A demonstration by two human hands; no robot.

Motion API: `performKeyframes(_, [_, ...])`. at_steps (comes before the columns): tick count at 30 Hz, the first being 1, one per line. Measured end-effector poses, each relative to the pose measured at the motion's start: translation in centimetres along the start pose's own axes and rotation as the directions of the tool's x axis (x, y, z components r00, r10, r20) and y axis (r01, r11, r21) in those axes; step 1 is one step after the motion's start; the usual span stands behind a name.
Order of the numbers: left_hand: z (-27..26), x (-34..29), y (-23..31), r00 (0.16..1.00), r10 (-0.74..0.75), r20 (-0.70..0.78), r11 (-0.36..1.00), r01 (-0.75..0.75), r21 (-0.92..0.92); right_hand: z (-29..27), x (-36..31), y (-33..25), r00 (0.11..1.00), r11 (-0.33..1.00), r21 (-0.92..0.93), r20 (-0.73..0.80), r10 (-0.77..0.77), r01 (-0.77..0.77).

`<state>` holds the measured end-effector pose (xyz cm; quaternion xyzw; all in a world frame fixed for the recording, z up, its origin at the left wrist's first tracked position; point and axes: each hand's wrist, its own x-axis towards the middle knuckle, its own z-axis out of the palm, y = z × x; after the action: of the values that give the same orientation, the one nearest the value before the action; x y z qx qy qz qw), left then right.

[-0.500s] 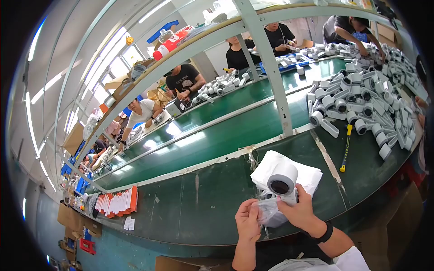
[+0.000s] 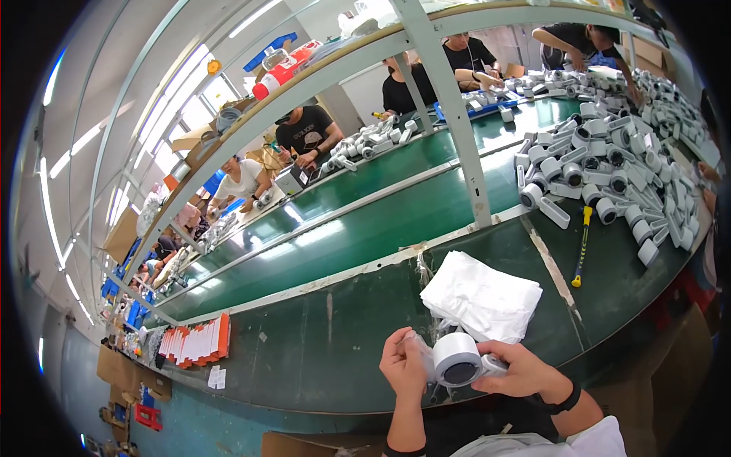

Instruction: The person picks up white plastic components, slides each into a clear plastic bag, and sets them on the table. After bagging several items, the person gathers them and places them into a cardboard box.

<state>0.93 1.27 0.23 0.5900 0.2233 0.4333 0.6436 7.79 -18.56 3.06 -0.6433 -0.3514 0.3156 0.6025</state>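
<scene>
White-and-grey plastic device with a short cylindrical head and a dark round face [image 2: 457, 352], held between two bare hands.
It sits over the near edge of the dark green worktable [image 2: 304, 343], its dark face tilted toward the wearer; the right hand [image 2: 525, 372] grips its handle between thumb and fingers. The left hand [image 2: 403, 367] pinches clear, crinkled plastic film [image 2: 426, 359] between thumb and fingertips, just beside the head. Beyond lies a stack of thin white sheets [image 2: 487, 297]; farther right, a yellow-and-black slender tool [image 2: 583, 247] lies near a heap of similar devices [image 2: 601, 164].
</scene>
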Motion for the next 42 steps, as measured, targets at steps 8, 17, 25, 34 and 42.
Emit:
performKeyframes(8, [-0.2,0.0,0.0,0.999,-0.022,0.038,0.99,0.017,0.137,1.6,1.3,1.4,0.998,0.988,0.136,0.013,0.068,-0.069])
performKeyframes(17, [-0.1,-0.4,-0.1,0.995,-0.081,0.061,0.991,0.074,0.108,1.5,1.4,1.6,0.996,0.987,0.136,-0.001,0.084,-0.083])
performKeyframes(25, [-0.9,-0.7,-0.7,0.917,-0.175,0.358,0.962,0.237,-0.136,1.1,1.4,0.6,0.997,0.996,0.091,0.076,-0.016,0.009])
performKeyframes(34, [-1.9,-0.7,-1.4,0.817,-0.126,0.563,0.952,0.259,-0.163,-1.0,3.0,0.4,0.912,0.969,0.021,0.345,0.223,-0.245])
performKeyframes(42, [-2.2,-0.1,-1.5,0.908,-0.199,0.368,0.95,0.271,-0.154,-0.6,2.8,1.0,0.97,0.982,0.044,0.17,0.173,-0.183])
